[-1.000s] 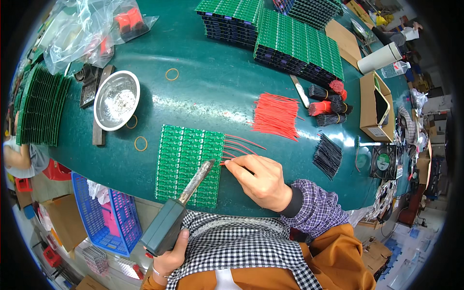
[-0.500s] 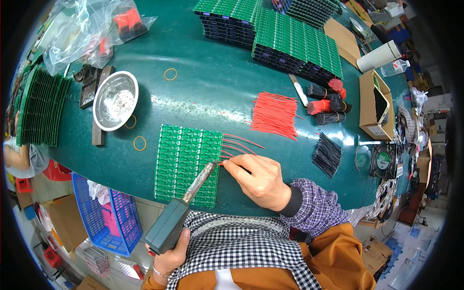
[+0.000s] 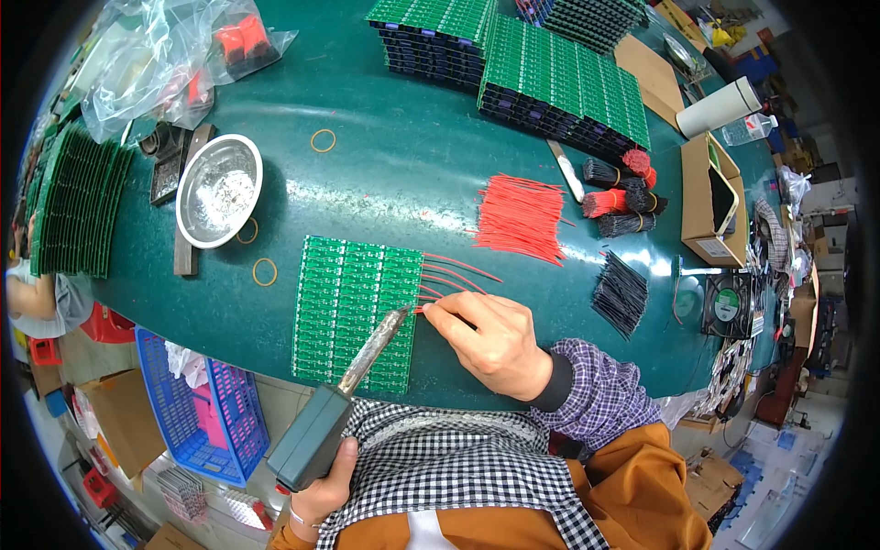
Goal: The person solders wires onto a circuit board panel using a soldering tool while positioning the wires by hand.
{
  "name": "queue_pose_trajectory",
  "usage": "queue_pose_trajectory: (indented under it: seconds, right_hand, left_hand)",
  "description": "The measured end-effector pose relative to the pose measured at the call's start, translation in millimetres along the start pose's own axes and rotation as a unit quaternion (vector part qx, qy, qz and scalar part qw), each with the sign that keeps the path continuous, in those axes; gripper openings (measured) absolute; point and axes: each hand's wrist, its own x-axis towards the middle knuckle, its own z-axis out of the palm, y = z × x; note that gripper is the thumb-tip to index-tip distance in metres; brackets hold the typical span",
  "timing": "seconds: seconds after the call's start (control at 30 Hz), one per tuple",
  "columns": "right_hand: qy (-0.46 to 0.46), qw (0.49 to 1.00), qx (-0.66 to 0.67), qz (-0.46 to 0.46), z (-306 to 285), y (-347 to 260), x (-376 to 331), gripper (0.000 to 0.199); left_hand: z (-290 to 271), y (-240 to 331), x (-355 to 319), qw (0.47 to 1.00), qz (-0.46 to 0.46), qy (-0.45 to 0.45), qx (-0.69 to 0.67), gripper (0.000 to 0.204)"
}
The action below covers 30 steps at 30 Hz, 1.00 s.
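My left hand (image 3: 323, 484) grips the soldering iron (image 3: 344, 394), its tip at the green circuit panel's (image 3: 353, 307) right edge near the table's (image 3: 403, 174) front rim. My right hand (image 3: 490, 339) pinches a red wire (image 3: 431, 309) there; bare green tabletop lies beyond.

Green board (image 3: 353, 312) on a dark teal table (image 3: 394, 192), red wires (image 3: 521, 218), black wires (image 3: 620, 293), silver bowl (image 3: 218, 191), blue basket (image 3: 197, 412), purple plaid sleeve (image 3: 600, 403), black-and-white checked apron (image 3: 449, 467).

Left hand (image 3: 323, 484) gripping a grey-handled soldering iron (image 3: 341, 396), tip on the green panel of circuit boards (image 3: 353, 307), right hand (image 3: 492, 341) pinching a thin red wire (image 3: 429, 310) at the panel's edge, loose red wires (image 3: 521, 218) beyond.
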Motion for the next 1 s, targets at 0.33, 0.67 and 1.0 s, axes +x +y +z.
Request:
queue_pose_trajectory:
  seconds: [0.33, 0.67, 1.0]
  right_hand:
    - [0.002, 1.000, -0.010, 0.004, 0, -1, -1, 0.024]
    - [0.042, 0.999, -0.009, -0.008, -5, -11, 2, 0.020]
    - [0.029, 1.000, -0.011, 0.005, 1, -10, -2, 0.019]
  left_hand:
    - [5, 12, 0, 0.997, -0.072, 0.017, -0.029, 0.016]
    - [0, 9, -4, 0.998, -0.052, 0.007, 0.021, 0.018]
    - [-2, 2, -6, 0.996, -0.063, 0.009, 0.056, 0.016]
